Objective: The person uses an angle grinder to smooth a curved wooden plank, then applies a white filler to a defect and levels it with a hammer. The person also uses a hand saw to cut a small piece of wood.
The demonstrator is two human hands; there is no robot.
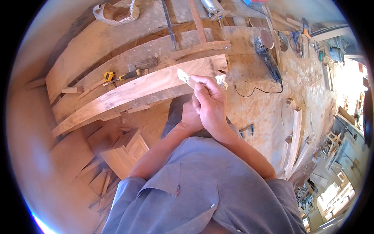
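My right hand [210, 97] is closed in a pinch round a thin, pale stick [190, 81]. White paste [182, 74] covers the stick's far tip. A white lump [221, 81] shows just beyond my right knuckles; whether it is in the hand or on the wood behind cannot be made out. My left hand [191, 118] is just below and left of the right one, its fingers mostly hidden behind it. Both hands are at the near edge of a long wooden plank [136, 88], close to its right end, where a dark hole [222, 71] shows.
Left on the bench lie a yellow tape measure [109, 76] and a yellow-and-black handled tool [130, 74]. A corded angle grinder [269, 64] lies to the right, with wooden bars [294, 136] nearer. A hammer [247, 130] is beside my right arm. Wood panels [124, 153] stand lower left.
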